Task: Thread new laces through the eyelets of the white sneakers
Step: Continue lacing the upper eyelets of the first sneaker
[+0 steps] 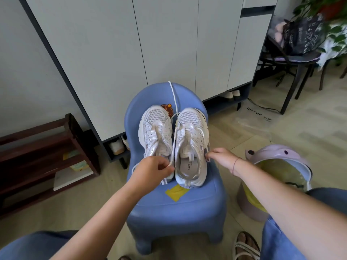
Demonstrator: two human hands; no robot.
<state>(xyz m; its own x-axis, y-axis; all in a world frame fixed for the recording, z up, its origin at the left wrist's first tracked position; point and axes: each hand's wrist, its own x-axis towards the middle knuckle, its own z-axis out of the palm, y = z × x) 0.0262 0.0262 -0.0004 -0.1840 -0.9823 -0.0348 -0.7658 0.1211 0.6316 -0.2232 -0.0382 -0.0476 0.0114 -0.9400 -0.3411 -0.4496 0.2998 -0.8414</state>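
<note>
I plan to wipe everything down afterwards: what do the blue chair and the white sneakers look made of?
The blue chair seems to be moulded plastic: smooth, with a soft sheen, one piece with rounded edges. On the white sneakers the toe panels look like mesh, showing a fine grid. The overlays are glossy and pearly, perhaps synthetic or coated leather; the view does not settle which.

Head view down, seemingly near sneakers (189,132)

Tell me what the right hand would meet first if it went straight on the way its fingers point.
Likely the right-hand sneaker: the right hand, seemingly pinching a lace, points left at its outer collar, almost touching. Depth is unclear.
</note>
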